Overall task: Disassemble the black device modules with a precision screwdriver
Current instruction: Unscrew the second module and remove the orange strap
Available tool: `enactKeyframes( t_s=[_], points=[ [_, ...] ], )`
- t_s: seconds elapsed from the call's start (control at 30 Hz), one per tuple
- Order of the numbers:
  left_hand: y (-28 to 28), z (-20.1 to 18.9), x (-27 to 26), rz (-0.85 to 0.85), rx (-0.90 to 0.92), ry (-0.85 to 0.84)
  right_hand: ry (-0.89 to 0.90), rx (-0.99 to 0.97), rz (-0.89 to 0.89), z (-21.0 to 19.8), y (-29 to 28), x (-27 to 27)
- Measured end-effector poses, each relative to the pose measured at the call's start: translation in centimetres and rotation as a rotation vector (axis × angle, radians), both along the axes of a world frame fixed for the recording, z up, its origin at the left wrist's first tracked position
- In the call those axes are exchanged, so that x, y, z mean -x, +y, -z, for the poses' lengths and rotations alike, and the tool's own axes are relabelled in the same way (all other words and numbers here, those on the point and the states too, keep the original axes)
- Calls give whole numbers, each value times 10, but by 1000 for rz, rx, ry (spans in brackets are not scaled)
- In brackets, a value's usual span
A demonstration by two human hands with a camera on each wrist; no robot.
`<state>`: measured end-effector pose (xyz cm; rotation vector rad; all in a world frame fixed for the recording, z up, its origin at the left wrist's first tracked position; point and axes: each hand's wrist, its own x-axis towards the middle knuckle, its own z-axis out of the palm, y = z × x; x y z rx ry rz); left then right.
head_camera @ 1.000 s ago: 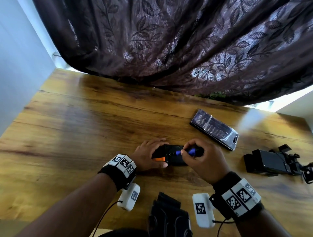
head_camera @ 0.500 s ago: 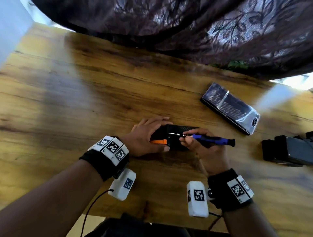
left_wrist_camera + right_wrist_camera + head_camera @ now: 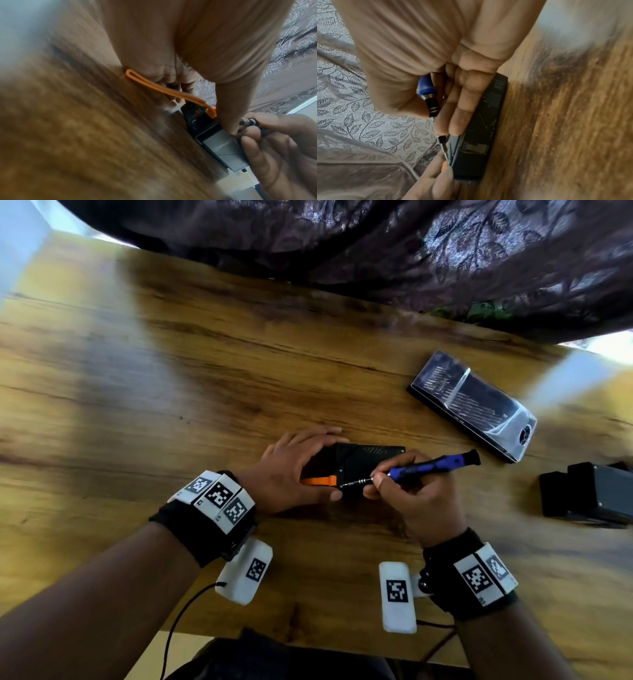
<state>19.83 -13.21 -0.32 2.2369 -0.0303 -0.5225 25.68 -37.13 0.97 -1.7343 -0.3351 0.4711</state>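
A flat black device module with an orange strap lies on the wooden table. My left hand grips its left end, thumb on the near edge. My right hand pinches a blue-handled precision screwdriver, its metal tip set against the module's near left corner beside the strap.
A clear-lidded bit case lies at the back right. Another black device sits at the right edge. A dark patterned curtain hangs over the far side of the table.
The right hand has shifted from covering the module to holding the screwdriver low and slanted, tip now at the near left corner. The view has tilted down and closer.
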Motion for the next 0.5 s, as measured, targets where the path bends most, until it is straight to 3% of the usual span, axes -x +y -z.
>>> enactKeyframes(
  t_s=[0.37,0.5],
  points=[
    [0,2,0,3,11,-13,8,44,-44,-5,-1,-3],
    [0,5,-1,-3,15,-24,-111,92,-102,-14,3,-2]
  ],
)
